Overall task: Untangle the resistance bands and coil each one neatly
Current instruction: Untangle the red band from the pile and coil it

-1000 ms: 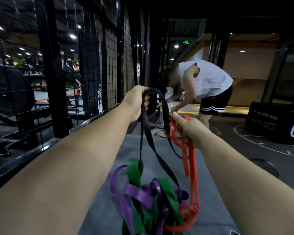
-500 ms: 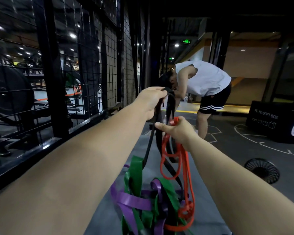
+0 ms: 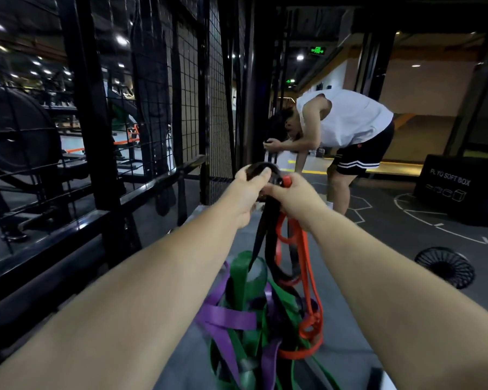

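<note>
Gripping black band [image 3: 269,218] in left hand [image 3: 248,192], right hand [image 3: 296,198] seemingly pinching orange band [image 3: 304,249]

The left hand [image 3: 248,192] holds the black band [image 3: 262,235] up. The right hand [image 3: 296,198], just beside it, holds the orange band [image 3: 304,254]. The green band [image 3: 241,267] and purple band [image 3: 228,319] hang tangled below.

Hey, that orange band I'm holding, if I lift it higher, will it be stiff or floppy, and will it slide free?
Probably floppy: the orange band hangs limp in loose loops from the right hand. It likely won't slide free, since its lower end looks knotted and lies among the green band and purple band. It seems light: a narrow strip.
</note>
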The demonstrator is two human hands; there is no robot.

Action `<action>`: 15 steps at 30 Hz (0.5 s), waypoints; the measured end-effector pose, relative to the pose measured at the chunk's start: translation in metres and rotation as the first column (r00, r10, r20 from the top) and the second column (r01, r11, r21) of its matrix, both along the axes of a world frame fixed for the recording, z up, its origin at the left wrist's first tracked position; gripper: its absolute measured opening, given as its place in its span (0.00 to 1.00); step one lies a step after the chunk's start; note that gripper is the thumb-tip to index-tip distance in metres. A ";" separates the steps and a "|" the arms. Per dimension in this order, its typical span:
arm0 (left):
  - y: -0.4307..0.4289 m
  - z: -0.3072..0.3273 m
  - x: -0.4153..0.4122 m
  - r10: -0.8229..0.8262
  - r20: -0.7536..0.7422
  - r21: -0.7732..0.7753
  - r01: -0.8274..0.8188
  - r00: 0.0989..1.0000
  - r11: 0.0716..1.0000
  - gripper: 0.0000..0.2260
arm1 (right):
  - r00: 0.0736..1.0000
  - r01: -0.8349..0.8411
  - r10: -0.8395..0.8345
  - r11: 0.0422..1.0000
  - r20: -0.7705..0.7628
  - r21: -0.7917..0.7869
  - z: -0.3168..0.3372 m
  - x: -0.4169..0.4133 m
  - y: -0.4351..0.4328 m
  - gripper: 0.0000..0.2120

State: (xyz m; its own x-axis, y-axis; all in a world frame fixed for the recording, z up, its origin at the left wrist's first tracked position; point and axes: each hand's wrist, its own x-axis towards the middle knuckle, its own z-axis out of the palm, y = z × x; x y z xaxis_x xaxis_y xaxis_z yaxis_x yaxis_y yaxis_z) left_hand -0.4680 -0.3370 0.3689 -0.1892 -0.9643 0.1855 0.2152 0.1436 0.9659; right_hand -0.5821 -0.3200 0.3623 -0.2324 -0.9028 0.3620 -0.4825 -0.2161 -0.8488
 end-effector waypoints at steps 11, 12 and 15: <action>0.010 -0.084 0.008 -0.144 0.356 -0.186 0.221 0.923 0.957 0.22 | 0.983 0.166 -0.159 0.983 0.092 -0.082 0.035 0.001 -0.022 0.23; 0.006 -0.086 0.011 -0.106 0.456 -0.222 0.227 0.884 0.948 0.20 | 0.978 0.189 -0.179 0.977 0.105 -0.098 0.041 0.001 -0.019 0.22; -0.006 -0.089 0.020 0.002 0.620 -0.333 0.260 0.784 0.906 0.09 | 0.956 0.244 -0.212 0.958 0.201 -0.150 0.063 -0.005 -0.015 0.25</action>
